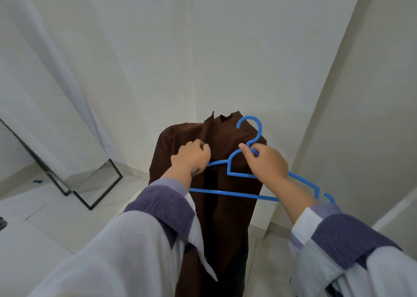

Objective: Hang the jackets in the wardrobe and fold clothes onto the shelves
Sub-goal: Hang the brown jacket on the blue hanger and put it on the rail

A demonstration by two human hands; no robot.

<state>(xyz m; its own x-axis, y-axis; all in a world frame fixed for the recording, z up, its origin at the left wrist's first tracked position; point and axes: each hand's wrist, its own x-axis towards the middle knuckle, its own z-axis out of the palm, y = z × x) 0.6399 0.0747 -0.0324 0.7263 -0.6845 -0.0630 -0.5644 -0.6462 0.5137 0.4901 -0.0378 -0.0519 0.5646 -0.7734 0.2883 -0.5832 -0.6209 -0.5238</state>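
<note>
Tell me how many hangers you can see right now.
1. A blue hanger, gripped at its neck by the right hand, in front of the brown garment the left hand holds. None other visible.

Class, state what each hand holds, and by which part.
Right hand pinches the blue hanger at its neck; left hand grips the brown garment near its collar.

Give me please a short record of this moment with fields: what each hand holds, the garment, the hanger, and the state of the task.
left hand: grips the brown garment near its collar
right hand: pinches the blue hanger just below its hook
brown garment: held up, hanging down in front of the person
blue hanger: in front of the garment, not yet inside it
task state: garment not yet on the hanger
background: black frame standing on the floor, left
</note>
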